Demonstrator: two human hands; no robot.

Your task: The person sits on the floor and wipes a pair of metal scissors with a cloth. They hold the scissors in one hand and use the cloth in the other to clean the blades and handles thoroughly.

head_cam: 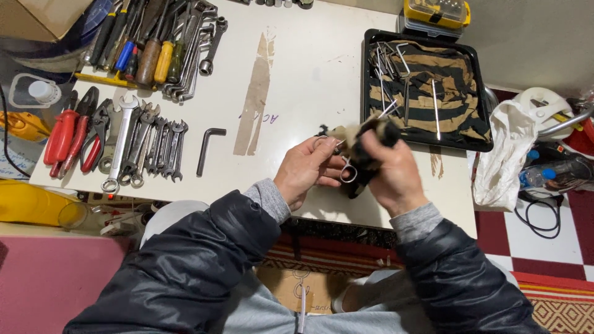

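At the near edge of the white table (309, 68), both hands were up off the surface and working together. Left hand (306, 170) was closed on a small metal tool with ring handles (348, 172), probably scissors or forceps; motion blur made it hard to tell. Right hand (390, 170) was clenched around a dark and tan rag (365, 133), wrapped over the tool's far end. Just beyond the hands, a black tray (366, 74) lined with striped cloth held loose hex keys and thin metal rods (396, 68). Left of the hands, one black hex key (209, 148) lay alone. Further left, a row of spanners (148, 145) and red-handled pliers (68, 133). At the far left corner, screwdrivers (145, 46) in a bunch. A yellow parts case (436, 13) sat at the far edge behind the tray.
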